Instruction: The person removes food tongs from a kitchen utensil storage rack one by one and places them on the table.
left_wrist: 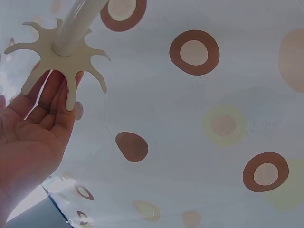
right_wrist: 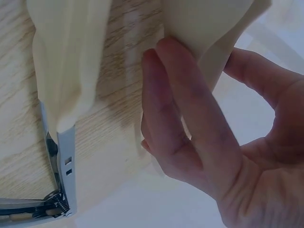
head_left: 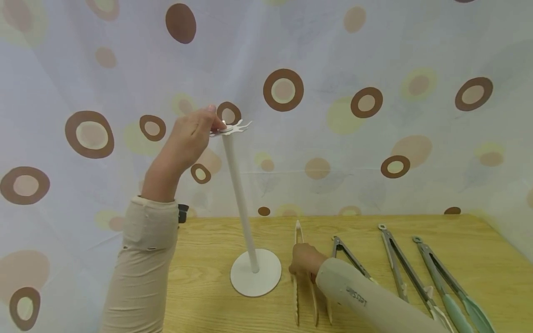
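My left hand (head_left: 189, 136) is at the top of a white stand, fingertips pinching the small top piece of its hook plate (head_left: 239, 128). From below, the left wrist view shows the plate's curved hooks (left_wrist: 71, 92) with fingers of that hand behind them. The pole (head_left: 238, 189) rises from a round base (head_left: 266, 282) on the table. Low on the table, my right hand (head_left: 307, 259) grips cream tongs (head_left: 296, 296) just right of the base. In the right wrist view its fingers and thumb hold the tongs' broad cream part (right_wrist: 204, 23).
Further right lie grey-and-cream tongs (head_left: 350, 255), longer metal tongs (head_left: 405, 263) and green tongs (head_left: 455, 312) on the wooden table (head_left: 200, 277). A spotted curtain (head_left: 325, 55) hangs behind. A small black object (head_left: 182, 212) shows beside the left sleeve.
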Demonstrator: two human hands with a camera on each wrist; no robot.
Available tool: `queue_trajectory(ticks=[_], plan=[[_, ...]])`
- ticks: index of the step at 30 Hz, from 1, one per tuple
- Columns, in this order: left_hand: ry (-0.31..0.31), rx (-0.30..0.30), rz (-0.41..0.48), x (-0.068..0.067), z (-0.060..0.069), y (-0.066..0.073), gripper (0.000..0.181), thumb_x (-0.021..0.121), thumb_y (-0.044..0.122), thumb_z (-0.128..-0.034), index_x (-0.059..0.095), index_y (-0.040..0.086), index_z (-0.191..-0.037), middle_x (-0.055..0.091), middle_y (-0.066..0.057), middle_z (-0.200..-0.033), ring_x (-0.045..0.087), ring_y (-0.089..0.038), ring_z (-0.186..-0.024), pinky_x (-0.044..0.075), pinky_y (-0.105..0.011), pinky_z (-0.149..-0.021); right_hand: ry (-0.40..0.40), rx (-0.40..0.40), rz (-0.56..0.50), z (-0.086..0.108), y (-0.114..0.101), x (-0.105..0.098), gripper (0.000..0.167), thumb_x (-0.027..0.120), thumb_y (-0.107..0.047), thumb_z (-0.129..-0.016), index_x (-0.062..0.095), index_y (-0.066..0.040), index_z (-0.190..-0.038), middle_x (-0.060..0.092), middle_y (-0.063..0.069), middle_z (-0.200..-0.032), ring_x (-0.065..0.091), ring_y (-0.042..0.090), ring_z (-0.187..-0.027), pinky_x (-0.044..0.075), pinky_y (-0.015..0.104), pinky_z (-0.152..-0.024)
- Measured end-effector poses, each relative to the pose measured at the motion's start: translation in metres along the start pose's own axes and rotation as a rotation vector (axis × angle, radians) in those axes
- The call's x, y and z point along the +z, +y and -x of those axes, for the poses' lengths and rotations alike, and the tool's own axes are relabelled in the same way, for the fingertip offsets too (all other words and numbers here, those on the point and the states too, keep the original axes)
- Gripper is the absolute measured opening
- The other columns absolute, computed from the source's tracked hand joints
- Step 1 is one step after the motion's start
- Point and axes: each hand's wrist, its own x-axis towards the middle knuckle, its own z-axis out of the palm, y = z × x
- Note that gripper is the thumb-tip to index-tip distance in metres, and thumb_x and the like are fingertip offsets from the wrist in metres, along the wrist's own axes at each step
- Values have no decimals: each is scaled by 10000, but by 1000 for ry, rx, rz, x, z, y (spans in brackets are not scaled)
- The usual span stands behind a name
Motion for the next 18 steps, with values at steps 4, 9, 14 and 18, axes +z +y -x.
queue_trajectory(ticks=[4, 9, 14, 18], plan=[[1, -5, -7, 0, 0, 1, 590, 227, 388, -1042, 670, -2, -1049, 638, -168, -1102, 550, -283, -1078, 378, -420, -974, 2, -5, 39, -3, 1, 1, 279, 671, -33, -769, 460, -78, -591, 442, 42, -604, 387, 144, -497, 346, 235, -448], [8, -13, -14, -1, 0, 1, 590, 225, 388, -1040, 667, -1, -1046, 636, -172, -1089, 546, -288, -1066, 377, -423, -957, -9, -4, 79, -8, 2, 3, 312, 638, -16, -763, 418, -102, -560, 396, 20, -567, 314, 121, -483, 263, 231, -443], [9, -5, -8, 0, -1, -1, 584, 227, 379, -1042, 667, -6, -1045, 638, -173, -1082, 550, -290, -1059, 378, -422, -956, -45, 33, 82, -11, 2, 2, 309, 638, -24, -804, 443, -93, -574, 410, 28, -572, 301, 111, -470, 257, 226, -438], [11, 1, -9, 1, -1, -1, 583, 229, 373, -1044, 667, -10, -1044, 641, -175, -1083, 553, -292, -1059, 380, -424, -956, -58, 45, 90, -13, 3, 1, 294, 660, -54, -833, 478, -80, -604, 430, 37, -605, 305, 116, -493, 267, 237, -459]])
